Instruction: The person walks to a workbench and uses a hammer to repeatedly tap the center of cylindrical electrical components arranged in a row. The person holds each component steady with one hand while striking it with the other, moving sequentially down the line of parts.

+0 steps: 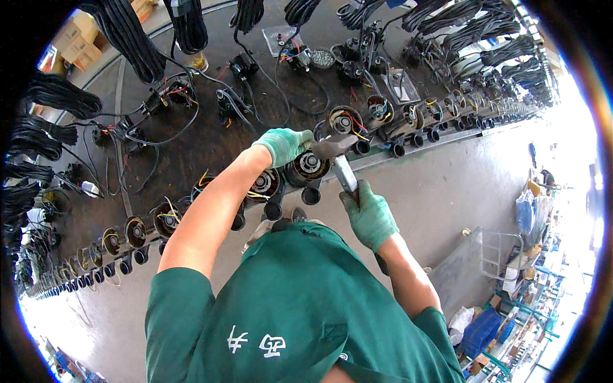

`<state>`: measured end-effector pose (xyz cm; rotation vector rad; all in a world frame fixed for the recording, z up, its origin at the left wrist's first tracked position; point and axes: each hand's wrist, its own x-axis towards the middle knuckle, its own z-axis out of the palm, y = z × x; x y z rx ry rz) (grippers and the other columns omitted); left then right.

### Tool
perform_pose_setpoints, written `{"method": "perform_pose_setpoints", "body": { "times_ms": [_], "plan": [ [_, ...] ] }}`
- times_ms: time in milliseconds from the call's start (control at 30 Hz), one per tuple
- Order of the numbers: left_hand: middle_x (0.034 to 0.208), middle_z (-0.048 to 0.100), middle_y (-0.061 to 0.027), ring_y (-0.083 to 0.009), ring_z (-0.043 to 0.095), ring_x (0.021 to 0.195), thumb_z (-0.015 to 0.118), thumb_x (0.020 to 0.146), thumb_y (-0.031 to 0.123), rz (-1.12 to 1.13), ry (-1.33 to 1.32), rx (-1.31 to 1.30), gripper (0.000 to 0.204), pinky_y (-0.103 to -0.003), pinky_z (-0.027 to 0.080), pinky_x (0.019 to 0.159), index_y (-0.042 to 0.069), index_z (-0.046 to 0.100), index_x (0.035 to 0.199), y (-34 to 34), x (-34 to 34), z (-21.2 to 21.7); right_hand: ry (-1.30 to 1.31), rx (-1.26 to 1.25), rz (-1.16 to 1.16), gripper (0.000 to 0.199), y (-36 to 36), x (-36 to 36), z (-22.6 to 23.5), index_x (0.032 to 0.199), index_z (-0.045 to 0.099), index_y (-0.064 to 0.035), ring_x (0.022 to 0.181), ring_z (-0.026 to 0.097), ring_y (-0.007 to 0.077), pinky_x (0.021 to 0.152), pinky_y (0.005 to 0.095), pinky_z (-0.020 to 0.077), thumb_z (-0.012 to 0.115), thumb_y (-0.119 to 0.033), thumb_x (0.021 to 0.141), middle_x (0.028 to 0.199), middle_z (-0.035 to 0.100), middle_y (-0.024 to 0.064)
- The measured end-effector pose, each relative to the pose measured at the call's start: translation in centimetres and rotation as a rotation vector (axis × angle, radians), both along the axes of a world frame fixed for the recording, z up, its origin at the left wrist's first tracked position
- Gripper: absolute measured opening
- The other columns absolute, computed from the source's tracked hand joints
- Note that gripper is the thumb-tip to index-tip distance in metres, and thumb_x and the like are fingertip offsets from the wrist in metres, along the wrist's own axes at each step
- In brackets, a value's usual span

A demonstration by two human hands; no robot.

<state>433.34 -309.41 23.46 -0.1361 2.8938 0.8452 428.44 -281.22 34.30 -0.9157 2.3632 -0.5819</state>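
My right hand (pixel 370 217), in a green glove, is wrapped round the handle of a hammer (pixel 345 173). Its dark head sits above the rim of a round motor housing (pixel 308 167) at the bench's near edge. Close to the hammer head, my green-gloved left hand (pixel 285 147) reaches over that housing with its fingers pinched together. What they hold, if anything, is hidden. Inside the housing a round metal centre shows. Another open housing (pixel 263 184) with a yellow wire stands just left of it, and one with red and yellow wires (pixel 345 121) stands to the right.
A long row of similar housings (pixel 135 231) lines the edge of the dark bench (pixel 211 121). Bundled black cables (pixel 124 41) and wired black parts (pixel 242 66) lie farther back, beside a dish of small metal pieces (pixel 322 59). A flat trolley (pixel 461 258) stands on the floor at right.
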Motion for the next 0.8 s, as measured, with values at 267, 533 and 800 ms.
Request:
{"method": "perform_pose_setpoints", "body": {
  "times_ms": [267, 533, 800],
  "plan": [
    [0.103, 0.074, -0.0216, -0.0463, 0.068, 0.096, 0.052, 0.107, 0.035, 0.013, 0.013, 0.059, 0.029, -0.053, 0.054, 0.08, 0.016, 0.064, 0.124, 0.1, -0.4, -0.8, -0.01, 0.163, 0.022, 0.034, 0.6, -1.3, -2.8, 0.112, 0.052, -0.0006, 0.09, 0.066, 0.0544, 0.073, 0.0582, 0.0499, 0.059, -0.033, 0.104, 0.089, 0.069, 0.0325],
    [0.115, 0.074, -0.0196, -0.0441, 0.069, 0.106, 0.052, 0.106, 0.033, 0.023, -0.081, 0.031, 0.032, -0.051, 0.054, 0.086, 0.016, 0.063, 0.13, 0.1, 0.0, 0.3, 0.054, -0.185, -0.032, 0.03, 0.5, 1.3, 0.3, 0.118, 0.047, -0.0049, 0.082, 0.066, 0.0533, 0.065, 0.0594, 0.0501, 0.062, -0.026, 0.102, 0.086, 0.068, 0.0313],
    [0.103, 0.073, -0.0223, -0.0464, 0.069, 0.097, 0.055, 0.104, 0.032, -0.018, 0.002, 0.081, 0.028, -0.053, 0.054, 0.079, 0.016, 0.063, 0.126, 0.0, -0.4, -0.4, -0.029, 0.123, 0.035, 0.034, 0.4, -0.9, -2.8, 0.119, 0.051, -0.0027, 0.088, 0.068, 0.0529, 0.072, 0.0592, 0.0516, 0.06, -0.031, 0.103, 0.09, 0.069, 0.0328]
  ]
}}
